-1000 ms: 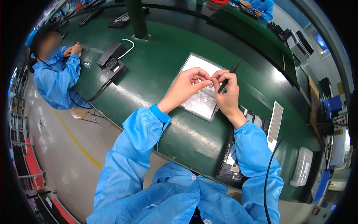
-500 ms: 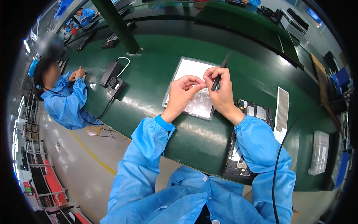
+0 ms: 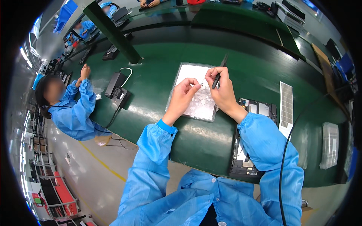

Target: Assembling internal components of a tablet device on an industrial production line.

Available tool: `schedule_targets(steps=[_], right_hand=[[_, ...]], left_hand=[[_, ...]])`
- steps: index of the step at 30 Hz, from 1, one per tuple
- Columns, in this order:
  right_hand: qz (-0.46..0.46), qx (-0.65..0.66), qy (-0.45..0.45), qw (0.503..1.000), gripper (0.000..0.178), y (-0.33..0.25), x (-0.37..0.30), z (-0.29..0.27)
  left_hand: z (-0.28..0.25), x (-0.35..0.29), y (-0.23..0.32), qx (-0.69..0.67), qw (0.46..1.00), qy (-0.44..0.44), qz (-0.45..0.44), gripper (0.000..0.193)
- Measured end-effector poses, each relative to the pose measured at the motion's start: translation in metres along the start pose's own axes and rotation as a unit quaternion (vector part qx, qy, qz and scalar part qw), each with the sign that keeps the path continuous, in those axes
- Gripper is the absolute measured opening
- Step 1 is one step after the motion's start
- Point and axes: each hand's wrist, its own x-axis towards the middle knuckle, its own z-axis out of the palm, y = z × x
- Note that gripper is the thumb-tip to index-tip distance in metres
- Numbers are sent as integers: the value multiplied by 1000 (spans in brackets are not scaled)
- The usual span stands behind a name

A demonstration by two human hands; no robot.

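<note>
My right hand (image 3: 224,90) holds slim black tweezers (image 3: 216,81) against its palm, their pointed end toward the far side. Its thumb and forefinger are pinched together over a shallow clear-rimmed tray (image 3: 185,71) with a white bottom. Small clear pieces (image 3: 201,101) lie scattered in that tray. Left of it, my left hand (image 3: 182,98) has thumb and forefinger pressed together; whatever sits between them is too small to name. A narrow gap separates the fingertips of both hands. Beside my right forearm lies an opened electronic device (image 3: 247,165) with its inner parts bare, partly covered by the sleeve.
On the green table (image 3: 158,67), a black power adapter (image 3: 115,83) lies to the left. A label sheet (image 3: 286,105) and a clear plastic package (image 3: 329,145) lie to the right. A black cable (image 3: 282,177) crosses my right sleeve. A co-worker (image 3: 75,109) sits at left.
My two hands have parted slightly, opening a gap between the fingertips and showing more of the clear pieces. The co-worker's hands have risen from the table. The view has shifted a little.
</note>
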Motion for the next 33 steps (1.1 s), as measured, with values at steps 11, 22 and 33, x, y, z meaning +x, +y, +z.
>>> schedule_targets(steps=[11,22,33], right_hand=[[-5,-18,-67,998,26,-12,6,-28],[266,103,-66,956,30,-61,8,-157],[313,163,32,935,25,-56,-70,-236]], left_hand=[[16,1,17,199,975,43,83,21],[123,18,47,39,994,-23,103,13],[210,9,28,259,924,-81,269,8]])
